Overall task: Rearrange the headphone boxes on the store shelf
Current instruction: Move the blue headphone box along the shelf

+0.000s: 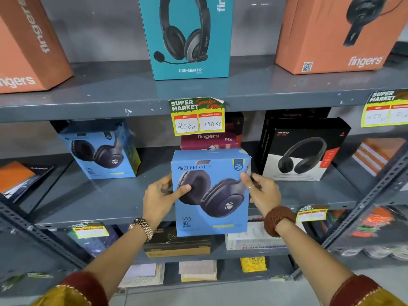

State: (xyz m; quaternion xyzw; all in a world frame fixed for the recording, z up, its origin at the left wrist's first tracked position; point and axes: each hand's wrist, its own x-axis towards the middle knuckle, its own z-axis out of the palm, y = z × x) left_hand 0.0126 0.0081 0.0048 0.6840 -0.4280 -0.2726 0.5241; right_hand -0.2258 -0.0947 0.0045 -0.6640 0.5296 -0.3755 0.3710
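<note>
Head view, both hands (pixel 159 195) (pixel 262 193) gripping blue box (pixel 212 208), maroon box (pixel 209 140) behind

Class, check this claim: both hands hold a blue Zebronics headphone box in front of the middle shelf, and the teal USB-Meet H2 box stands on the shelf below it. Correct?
Not quite. The head view shows the teal USB-Meet H2 box on the shelf above the blue Zebronics headphone box, which the left hand and right hand hold.

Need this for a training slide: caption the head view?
Both hands hold a blue Zebronics headphone box before the middle shelf.
</note>
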